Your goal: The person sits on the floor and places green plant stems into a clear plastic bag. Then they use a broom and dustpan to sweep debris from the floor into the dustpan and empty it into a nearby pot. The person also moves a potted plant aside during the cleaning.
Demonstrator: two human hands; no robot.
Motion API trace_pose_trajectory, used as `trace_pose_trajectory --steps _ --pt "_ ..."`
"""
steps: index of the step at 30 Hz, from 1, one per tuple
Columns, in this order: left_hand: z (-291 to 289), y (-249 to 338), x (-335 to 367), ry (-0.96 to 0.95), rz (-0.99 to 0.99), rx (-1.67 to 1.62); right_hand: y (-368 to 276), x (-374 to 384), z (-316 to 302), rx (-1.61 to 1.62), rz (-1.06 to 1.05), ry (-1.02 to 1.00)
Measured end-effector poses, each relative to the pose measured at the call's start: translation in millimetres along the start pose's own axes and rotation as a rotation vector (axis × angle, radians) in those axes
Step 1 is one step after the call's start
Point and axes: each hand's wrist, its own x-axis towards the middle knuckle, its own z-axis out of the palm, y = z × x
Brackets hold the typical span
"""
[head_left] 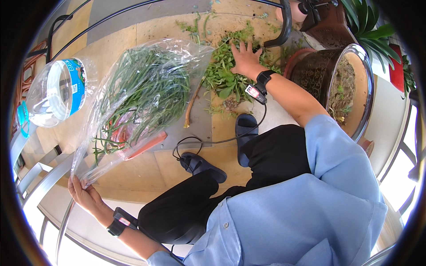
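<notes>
On the far left, the big clear plastic bottle with a blue label looks light and squashy. Next, the left hand pinches the near edge of a big, crinkly, see-through plastic bag. The bag lies on the tan and grey tiled floor, with long, thin, green stalks inside. It should be light and slippery and may tear, so a bunched-up edge is good to hold. The stalks look bendy. Further right, a loose heap of small, green, leafy plants sits on the floor. The right hand is over it, fingers spread wide. The leaves look soft and easy to squash, so scoop gently from underneath.
</notes>
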Motion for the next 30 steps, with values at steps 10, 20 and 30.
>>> trace_pose_trajectory --steps 10,20,30 --pt "23.4 5.9 -10.2 -0.075 -0.002 0.022 -96.7 -19.1 56.2 -0.047 -1.016 0.369" --pt "27.7 7.2 -16.5 -0.053 -0.018 0.138 -67.0 -33.7 6.1 -0.035 -1.15 0.363" --pt "45.1 5.8 -26.6 0.035 0.131 0.371 -164.2 -71.2 -103.1 0.673 -1.304 0.197"
